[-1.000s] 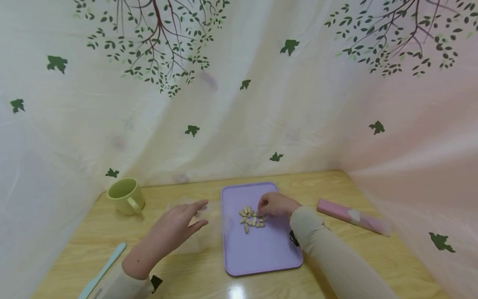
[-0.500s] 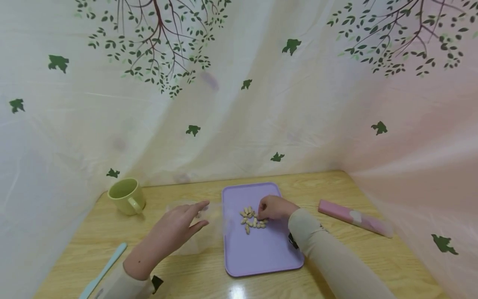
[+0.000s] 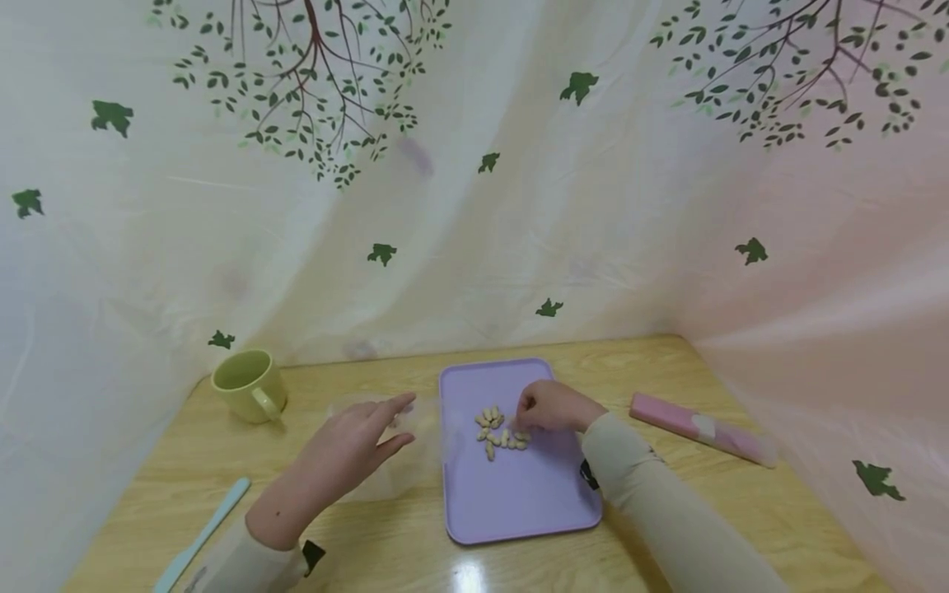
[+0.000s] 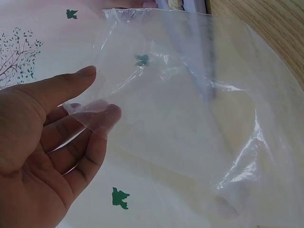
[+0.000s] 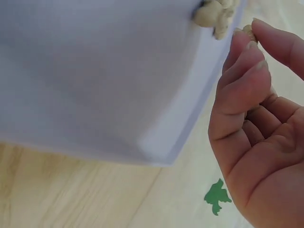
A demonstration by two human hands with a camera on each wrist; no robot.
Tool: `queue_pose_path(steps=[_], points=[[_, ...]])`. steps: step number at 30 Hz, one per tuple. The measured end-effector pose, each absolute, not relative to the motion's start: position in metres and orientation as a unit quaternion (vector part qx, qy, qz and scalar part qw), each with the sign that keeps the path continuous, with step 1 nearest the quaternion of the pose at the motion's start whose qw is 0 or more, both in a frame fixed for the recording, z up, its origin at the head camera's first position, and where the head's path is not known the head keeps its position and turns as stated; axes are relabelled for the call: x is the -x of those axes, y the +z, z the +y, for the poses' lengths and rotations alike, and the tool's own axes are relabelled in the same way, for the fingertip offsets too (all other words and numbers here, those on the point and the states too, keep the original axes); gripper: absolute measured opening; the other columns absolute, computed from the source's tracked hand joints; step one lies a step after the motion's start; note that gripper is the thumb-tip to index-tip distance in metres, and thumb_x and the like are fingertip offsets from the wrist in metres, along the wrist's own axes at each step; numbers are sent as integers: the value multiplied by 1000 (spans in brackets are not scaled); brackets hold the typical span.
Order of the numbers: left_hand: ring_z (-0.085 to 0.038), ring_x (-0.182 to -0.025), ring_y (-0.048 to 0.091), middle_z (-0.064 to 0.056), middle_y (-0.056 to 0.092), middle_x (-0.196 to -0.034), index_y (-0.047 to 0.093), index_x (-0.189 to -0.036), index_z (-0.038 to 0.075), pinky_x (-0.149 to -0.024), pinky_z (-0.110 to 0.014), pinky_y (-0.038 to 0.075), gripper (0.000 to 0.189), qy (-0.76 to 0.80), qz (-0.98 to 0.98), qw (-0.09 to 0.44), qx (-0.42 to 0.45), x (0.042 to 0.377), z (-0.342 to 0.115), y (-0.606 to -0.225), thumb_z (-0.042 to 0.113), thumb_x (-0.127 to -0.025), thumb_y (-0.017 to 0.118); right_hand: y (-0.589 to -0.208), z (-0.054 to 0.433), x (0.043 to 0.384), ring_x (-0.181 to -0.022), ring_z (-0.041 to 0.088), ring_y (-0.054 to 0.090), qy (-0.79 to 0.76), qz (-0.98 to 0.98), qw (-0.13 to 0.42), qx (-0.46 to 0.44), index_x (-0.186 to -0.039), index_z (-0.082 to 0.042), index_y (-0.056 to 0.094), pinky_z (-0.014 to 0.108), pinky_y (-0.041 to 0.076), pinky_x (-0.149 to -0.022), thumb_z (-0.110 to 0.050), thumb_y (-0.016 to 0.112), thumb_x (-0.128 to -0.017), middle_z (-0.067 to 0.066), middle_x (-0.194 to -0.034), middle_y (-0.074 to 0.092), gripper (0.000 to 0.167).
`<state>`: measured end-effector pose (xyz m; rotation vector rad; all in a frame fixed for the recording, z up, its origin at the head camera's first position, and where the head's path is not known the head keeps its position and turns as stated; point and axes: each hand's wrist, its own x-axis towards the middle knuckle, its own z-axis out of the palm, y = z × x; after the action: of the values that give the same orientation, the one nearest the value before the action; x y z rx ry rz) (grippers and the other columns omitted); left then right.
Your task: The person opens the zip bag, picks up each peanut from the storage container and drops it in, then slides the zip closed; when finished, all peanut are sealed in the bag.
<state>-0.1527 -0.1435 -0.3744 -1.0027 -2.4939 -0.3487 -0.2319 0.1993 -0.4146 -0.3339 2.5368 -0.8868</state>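
My left hand (image 3: pixel 344 453) holds a clear plastic bag (image 3: pixel 385 473) left of the purple tray (image 3: pixel 511 506). In the left wrist view the film of the bag (image 4: pixel 161 109) lies over the tips of my bent fingers (image 4: pixel 95 152), with the thumb apart from them. My right hand (image 3: pixel 556 406) is over the tray's right side and pinches a peanut (image 5: pixel 248 32) between thumb and fingertips. Several more unshelled peanuts (image 3: pixel 489 418) lie on the tray; others appear near the tray's rim in the right wrist view.
A green mug (image 3: pixel 248 385) stands at the back left. Nearer me on the left lies a pale blue spatula-like tool (image 3: pixel 202 535). A long pink pack (image 3: pixel 700 428) rests right of the tray. A patterned curtain (image 3: pixel 460 206) borders the table behind.
My right hand reached down among the peanuts half a second ago, and is now slightly higher and further right with a peanut pinched. The left hand has barely moved.
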Motion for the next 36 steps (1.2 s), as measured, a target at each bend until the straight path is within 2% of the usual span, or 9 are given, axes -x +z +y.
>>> queue_pose_path(steps=[10, 14, 18, 23, 28, 32, 36], points=[[-18, -87, 79, -6, 83, -105, 65, -139, 4, -81, -39, 67, 57, -128, -895, 218, 369, 153, -143, -373, 22, -90, 88, -399, 192, 228, -68, 11, 62, -377, 887, 219, 150, -98, -3, 75, 25, 53, -63, -21, 73, -101, 9, -86, 73, 18], [-18, -87, 79, -5, 83, -104, 65, -139, 4, -81, -40, 67, 58, -123, -895, 221, 366, 153, -142, -373, 23, -89, 88, -388, 181, 224, -74, 19, 67, -402, 875, 219, 154, -102, -1, 75, 32, 59, -69, -24, 73, -102, 14, -92, 76, 23], [-19, -87, 79, -5, 83, -104, 65, -138, 4, -81, -40, 67, 58, -116, -896, 226, 364, 152, -140, -373, 24, -89, 88, -379, 167, 221, -79, 29, 71, -415, 871, 214, 153, -101, -3, 76, 42, 63, -75, -30, 74, -102, 16, -95, 76, 27], [-19, -87, 79, -4, 83, -104, 66, -138, 5, -80, -39, 66, 58, -115, -893, 234, 367, 151, -139, -371, 23, -87, 89, -372, 149, 217, -76, 26, 71, -423, 867, 217, 153, -102, -5, 76, 41, 63, -74, -34, 75, -102, 15, -96, 77, 29], [-18, -86, 79, -5, 83, -109, 65, -138, 5, -79, -39, 66, 59, -124, -884, 246, 378, 149, -138, -369, 20, -87, 90, -371, 132, 216, -77, 26, 71, -428, 862, 222, 158, -96, -11, 77, 40, 63, -74, -32, 77, -100, 9, -91, 78, 21], [-19, -87, 79, -6, 83, -110, 65, -138, 5, -79, -39, 66, 59, -128, -879, 253, 384, 148, -137, -369, 19, -86, 90, -370, 122, 214, -82, 33, 74, -418, 863, 224, 173, -95, -12, 78, 47, 66, -79, -32, 79, -99, 16, -96, 79, 20], [-19, -88, 78, -5, 82, -111, 65, -138, 6, -78, -39, 66, 60, -126, -877, 256, 386, 148, -138, -369, 19, -86, 90, -372, 115, 212, -78, 29, 73, -413, 863, 229, 179, -95, -12, 78, 51, 66, -80, -32, 79, -99, 20, -100, 79, 21]])
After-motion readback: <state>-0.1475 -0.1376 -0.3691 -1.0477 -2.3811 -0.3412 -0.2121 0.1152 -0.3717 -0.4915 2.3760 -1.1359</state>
